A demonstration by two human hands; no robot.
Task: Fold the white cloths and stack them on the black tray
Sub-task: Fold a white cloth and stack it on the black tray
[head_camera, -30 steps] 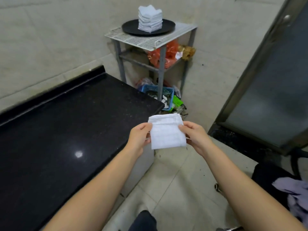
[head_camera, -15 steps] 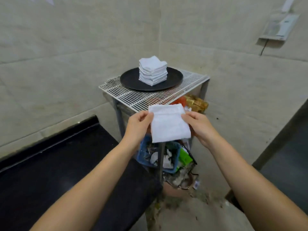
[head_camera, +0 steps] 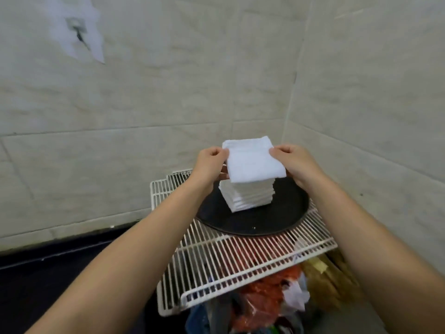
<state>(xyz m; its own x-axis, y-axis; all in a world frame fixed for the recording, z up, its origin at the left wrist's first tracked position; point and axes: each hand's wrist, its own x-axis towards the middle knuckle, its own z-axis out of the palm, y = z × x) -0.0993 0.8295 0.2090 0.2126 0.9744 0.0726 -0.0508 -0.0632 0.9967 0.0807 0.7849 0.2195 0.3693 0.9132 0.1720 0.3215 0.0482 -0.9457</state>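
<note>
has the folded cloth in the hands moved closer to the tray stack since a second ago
Yes. The held cloth was well short of the black tray; now it is right above the stack.

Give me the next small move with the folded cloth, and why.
Probably lower it straight down onto the stack and let go. Left hand and right hand pinch the folded cloth by its side edges, just above the pile on the black tray, roughly aligned.

Legible text, labels, brands, numbers, signs: none readable on any surface or item in the head view.
</note>
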